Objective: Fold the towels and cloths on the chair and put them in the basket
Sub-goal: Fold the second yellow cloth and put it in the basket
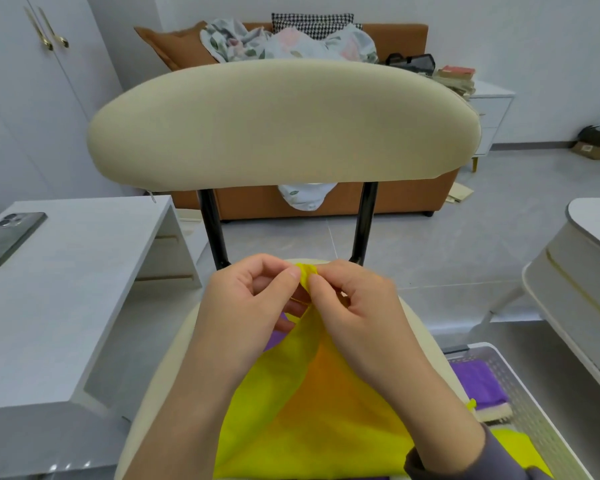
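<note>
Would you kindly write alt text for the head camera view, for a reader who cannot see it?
Both hands, left and right, pinch the top corner of a yellow cloth above a cream chair. A white basket at lower right holds a folded purple cloth; a phone lies on the table at left.

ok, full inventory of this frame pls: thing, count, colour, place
chair: 1, cream, black posts, centre
yellow cloth: 1, yellow, on the chair seat, top corner pinched by both hands
purple cloth: 1, purple, peeking from under the yellow one
basket: 1, white, perforated, lower right beside the chair
cloths in basket: purple and yellow show, count unclear
phone: 1, dark, on the white table at left
sofa: 1, brown, behind the chair
floral bedding: 1 heap, on the sofa
left hand: 1, pinching the cloth
right hand: 1, grey sleeve, pinching the cloth
</note>
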A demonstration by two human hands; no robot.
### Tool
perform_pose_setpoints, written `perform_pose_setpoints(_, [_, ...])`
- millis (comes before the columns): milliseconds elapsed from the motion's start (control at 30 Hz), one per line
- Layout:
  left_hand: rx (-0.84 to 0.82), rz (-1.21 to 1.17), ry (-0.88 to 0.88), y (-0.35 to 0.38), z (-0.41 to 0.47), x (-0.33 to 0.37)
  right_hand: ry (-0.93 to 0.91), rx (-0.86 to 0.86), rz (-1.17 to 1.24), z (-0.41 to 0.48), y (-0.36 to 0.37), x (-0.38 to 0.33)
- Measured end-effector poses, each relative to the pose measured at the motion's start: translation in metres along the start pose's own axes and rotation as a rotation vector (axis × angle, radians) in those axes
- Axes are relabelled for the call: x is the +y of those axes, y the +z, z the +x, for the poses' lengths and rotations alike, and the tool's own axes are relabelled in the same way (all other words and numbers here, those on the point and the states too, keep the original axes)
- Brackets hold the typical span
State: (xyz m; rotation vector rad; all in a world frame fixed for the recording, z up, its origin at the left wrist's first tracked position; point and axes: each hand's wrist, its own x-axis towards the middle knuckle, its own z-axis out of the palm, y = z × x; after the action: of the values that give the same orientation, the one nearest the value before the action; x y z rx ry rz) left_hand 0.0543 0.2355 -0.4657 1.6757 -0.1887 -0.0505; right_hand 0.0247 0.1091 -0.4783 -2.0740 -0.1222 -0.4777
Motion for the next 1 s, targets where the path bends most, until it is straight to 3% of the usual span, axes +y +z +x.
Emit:
perform_pose_setpoints(367, [-0.219, 0.121, 0.093, -0.018, 0.001, 0.002, -0.085, -0.165, -0.056, 0.001, -0.011, 0.005])
perform_pose_setpoints(467, [-0.169, 0.214, 0.176, -0.022, 0.004, -0.002, -0.031, -0.190, 0.050, 0.001, -0.014, 0.004])
perform_pose_setpoints(533, [-0.112, 0.313, 0.257, -0.026, 0.006, -0.005, 0.011, -0.194, 0.129, 0.001, -0.017, 0.004])
perform_pose_setpoints(633, [-0.224, 0.450, 0.330, -0.033, 0.008, -0.008, 0.022, -0.208, 0.134, 0.002, -0.023, 0.003])
perform_pose_setpoints(1000, [-0.297, 0.538, 0.529, -0.021, 0.010, -0.023, 0.066, -0.142, 0.235, 0.005, -0.039, 0.011])
